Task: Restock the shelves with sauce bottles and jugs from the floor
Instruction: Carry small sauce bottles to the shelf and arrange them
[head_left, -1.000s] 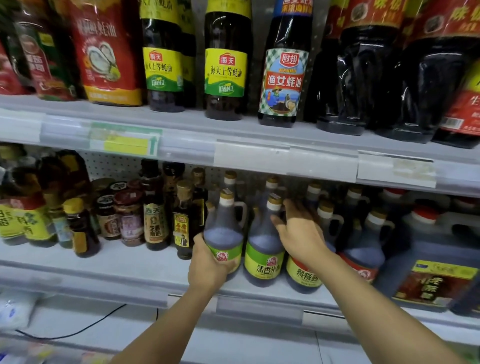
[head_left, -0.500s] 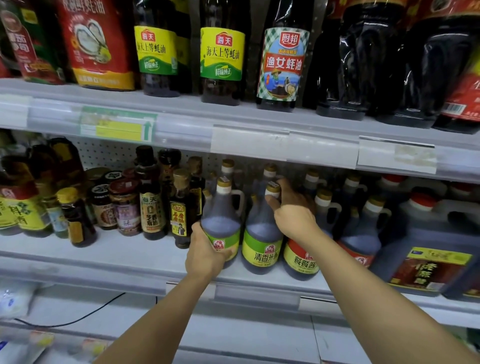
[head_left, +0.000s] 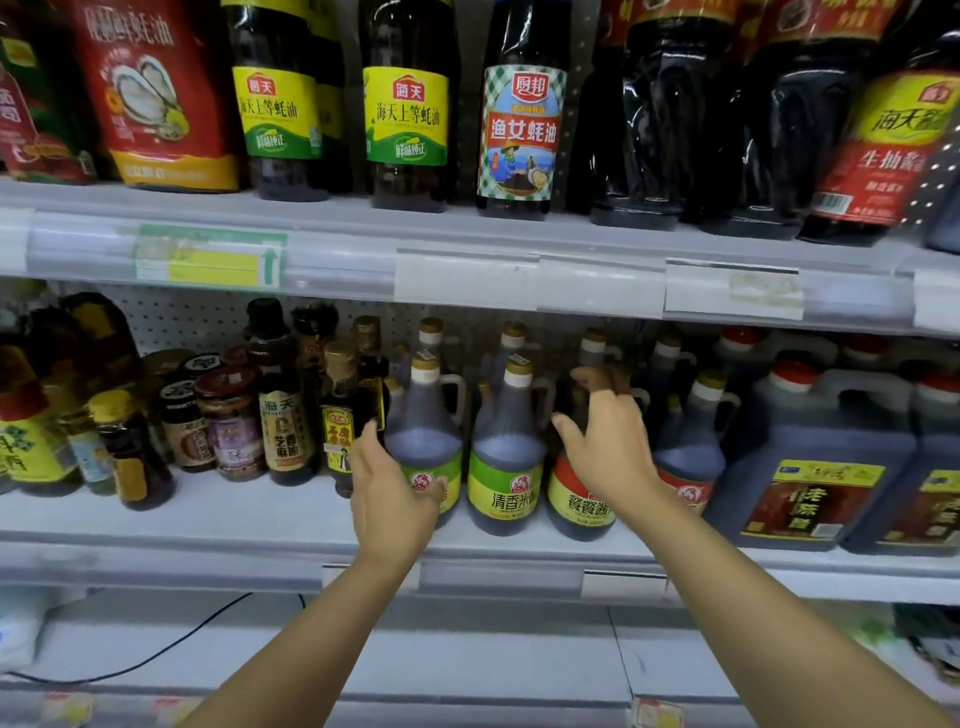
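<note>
Head view: we've got left hand (head_left: 396, 493) spread against the green-label jug (head_left: 425, 441), right hand (head_left: 610, 447) loose at 3 o'clock; nudge labels forward gently.

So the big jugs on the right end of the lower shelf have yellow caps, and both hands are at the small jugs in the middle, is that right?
Not quite. In the head view the big jugs have red caps, not yellow. The rest holds: the left hand and right hand are at the small jugs mid-shelf.
</note>
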